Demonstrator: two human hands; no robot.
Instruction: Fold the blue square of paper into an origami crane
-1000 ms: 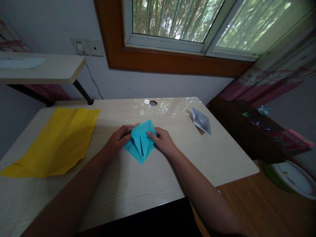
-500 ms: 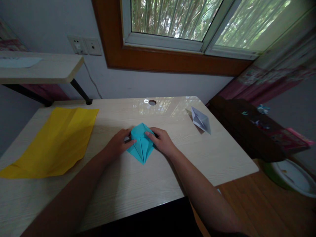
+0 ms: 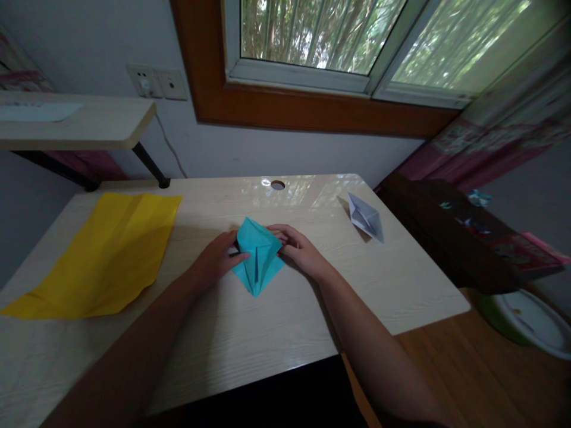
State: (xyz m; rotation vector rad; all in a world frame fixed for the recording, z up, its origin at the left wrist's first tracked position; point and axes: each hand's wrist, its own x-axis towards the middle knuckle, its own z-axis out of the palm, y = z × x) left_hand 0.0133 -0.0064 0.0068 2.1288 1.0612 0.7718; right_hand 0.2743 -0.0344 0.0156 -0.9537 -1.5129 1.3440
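A turquoise sheet of origami paper [image 3: 259, 264], folded into a kite-like shape, lies in the middle of the table. Its lower point faces me, and a narrow slit between the flaps runs down its front. My left hand [image 3: 219, 255] grips the left edge, thumb on top and fingers partly hidden behind. At the right corner, my right hand [image 3: 303, 252] has its thumb and bent fingers at the paper's edge; some fingertips are hidden behind it. The upper flap stands slightly raised.
A creased yellow sheet [image 3: 111, 255] lies on the table [image 3: 267, 339] at left. Toward the right rests a white folded paper boat [image 3: 366, 217]. A raised shelf [image 3: 111, 122] stands at the back left. Beyond the table's right edge are a dark wooden cabinet [image 3: 428, 226] and a round tub [image 3: 535, 321].
My right thumb has slid off the paper's top face to its right corner. The upper flap has shifted left, and the slit between the front flaps has widened. My left hand keeps its grip.
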